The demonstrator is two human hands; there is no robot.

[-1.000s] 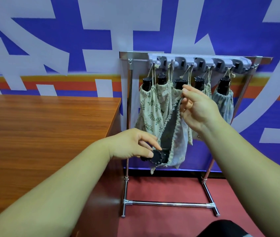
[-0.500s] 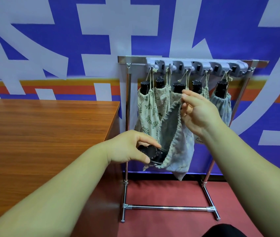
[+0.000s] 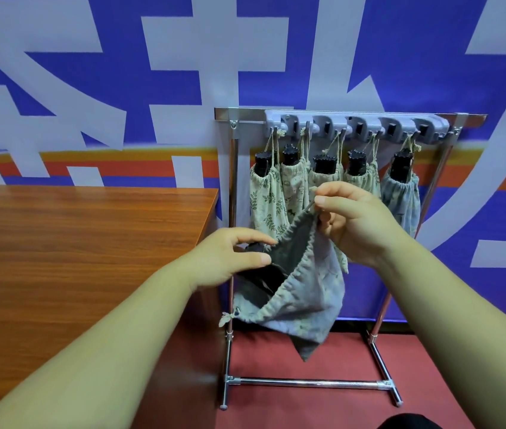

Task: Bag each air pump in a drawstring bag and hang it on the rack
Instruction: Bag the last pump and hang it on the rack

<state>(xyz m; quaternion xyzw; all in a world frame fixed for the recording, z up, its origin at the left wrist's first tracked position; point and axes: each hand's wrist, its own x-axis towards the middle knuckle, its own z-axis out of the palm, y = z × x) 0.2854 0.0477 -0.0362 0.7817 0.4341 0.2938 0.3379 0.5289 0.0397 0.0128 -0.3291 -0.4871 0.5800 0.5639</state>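
A pale grey drawstring bag hangs open in front of the rack. My right hand pinches its rim at the top and holds the mouth up. My left hand grips the end of a black air pump, which lies mostly inside the bag's mouth. The bag's dark lining shows, and its knotted cord dangles at the lower left. Behind stands the metal rack with a grey hook strip. Several bagged pumps hang from it, their black tops sticking out.
A brown wooden table fills the left, its right edge close to the rack's left post. The floor is red, and the rack's foot bar runs low across it. A blue and white banner covers the wall behind.
The pump has gone deeper into the bag under my left hand. The bag's mouth has spread wider and sags lower. My right hand has stayed on the rim.
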